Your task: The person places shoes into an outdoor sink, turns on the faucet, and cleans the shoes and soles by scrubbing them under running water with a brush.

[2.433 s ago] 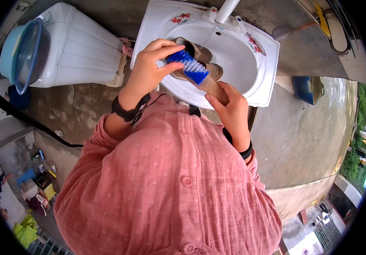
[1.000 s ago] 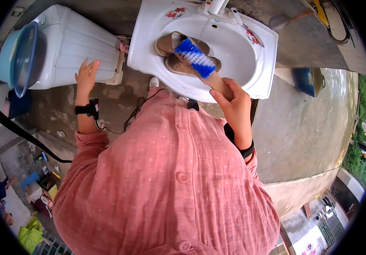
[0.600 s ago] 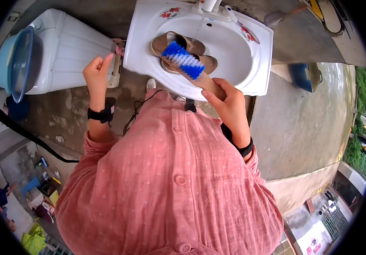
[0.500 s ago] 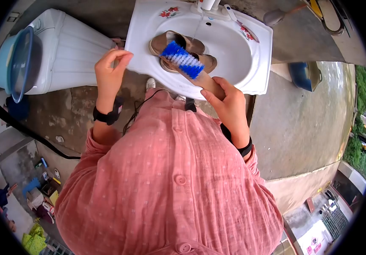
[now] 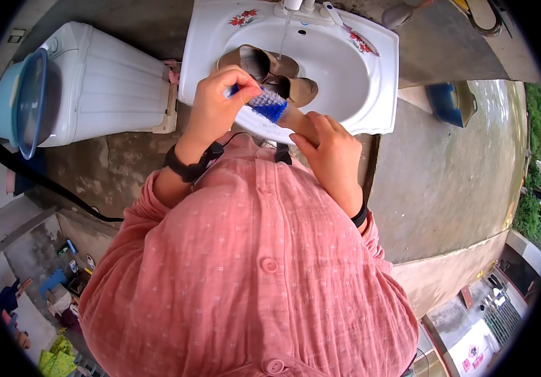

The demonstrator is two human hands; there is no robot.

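Note:
A scrub brush (image 5: pixel 270 103) with blue and white bristles facing up is held over the sink's front edge. My right hand (image 5: pixel 332 151) is closed round its wooden handle. My left hand (image 5: pixel 217 103) has thumb and fingers pinched together on the bristles at the brush's far end, covering part of them. Just beyond, a pair of brown shoes lies in the white sink (image 5: pixel 346 100): one shoe (image 5: pixel 245 58) at the back left, the other shoe (image 5: pixel 302 91) partly behind the brush. A thin stream of water falls from the faucet (image 5: pixel 292 5) onto the shoes.
A white washing machine (image 5: pixel 107 81) stands to the left, with blue basins (image 5: pixel 32 103) on it. On the sink's right rim lies a slim white-handled tool (image 5: pixel 339 19). A blue tub (image 5: pixel 449 103) sits on the concrete at the right. A black cable (image 5: pixel 44 182) hangs at the left.
My left hand has moved right, from beside the sink's left edge onto the bristles. The brush has shifted slightly left and my right hand still grips its handle.

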